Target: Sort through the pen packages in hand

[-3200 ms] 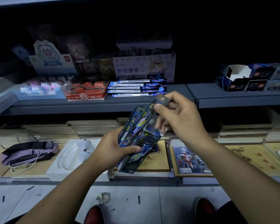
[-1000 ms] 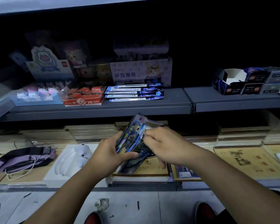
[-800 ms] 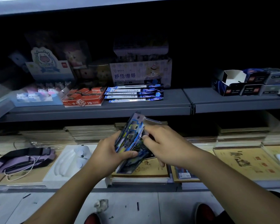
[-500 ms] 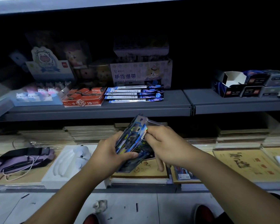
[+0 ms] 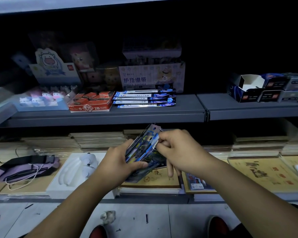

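Stack of blue holographic packets (image 5: 143, 148) held tilted above lower shelf (image 5: 144, 197), over yellow booklets (image 5: 155, 180). Gripped from below by left hand (image 5: 118, 163), thumb curled across front. Upper edge pinched by right hand (image 5: 177, 151), fingers curled. Matching flat packets (image 5: 144, 98) laid on grey upper shelf (image 5: 110, 115), just beside red 2B box (image 5: 91, 102). Purple pouch (image 5: 26, 167) far left.

Red 2B box (image 5: 91, 102) on grey shelf (image 5: 187, 112), beside flat blue packs (image 5: 145, 99). Purple pouch (image 5: 27, 167) and white tray (image 5: 77, 169) lie on lower shelf.
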{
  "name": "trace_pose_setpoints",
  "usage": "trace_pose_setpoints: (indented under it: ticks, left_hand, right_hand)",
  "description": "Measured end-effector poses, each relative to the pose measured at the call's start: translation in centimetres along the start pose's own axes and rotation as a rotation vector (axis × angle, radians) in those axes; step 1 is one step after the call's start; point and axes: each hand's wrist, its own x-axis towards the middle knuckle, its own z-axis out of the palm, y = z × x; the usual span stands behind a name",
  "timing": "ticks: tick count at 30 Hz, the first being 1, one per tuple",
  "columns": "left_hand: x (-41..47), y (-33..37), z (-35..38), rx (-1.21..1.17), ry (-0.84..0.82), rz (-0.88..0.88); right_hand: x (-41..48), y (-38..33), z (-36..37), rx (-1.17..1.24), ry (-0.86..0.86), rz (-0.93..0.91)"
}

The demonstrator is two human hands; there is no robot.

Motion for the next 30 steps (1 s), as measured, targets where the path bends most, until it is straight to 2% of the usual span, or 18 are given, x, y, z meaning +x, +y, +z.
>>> trace_pose_setpoints:
  ticks: [4,7,10,18,23,30]
  left_hand:
    - [-0.09,-0.06,0.03,0.003,-0.001,-0.006]
    - [-0.08,0.12,0.01,-0.031,0.029,-0.017]
    - [-0.09,0.29,0.03,-0.038,0.047,-0.022]
    - [-0.13,0.31,-0.04,-0.048,0.056,-0.034]
    - [-0.10,0.36,0.02,-0.049,0.058,-0.052]
    - [-0.15,0.09,0.13,0.024,0.011,-0.023]
  right_hand:
    - [0.12,0.11,-0.31,-0.059,0.137,-0.059]
    - [0.39,0.12,-0.33,-0.246,0.274,-0.133]
    - [0.56,0.22,0.01,-0.334,0.320,-0.113]
    - [0.74,0.65,0.43,-0.250,0.332,-0.102]
    - [0.93,0.84,0.35,0.015,0.331,0.030]
    - [0.23,0.41,0.23,-0.096,0.149,0.033]
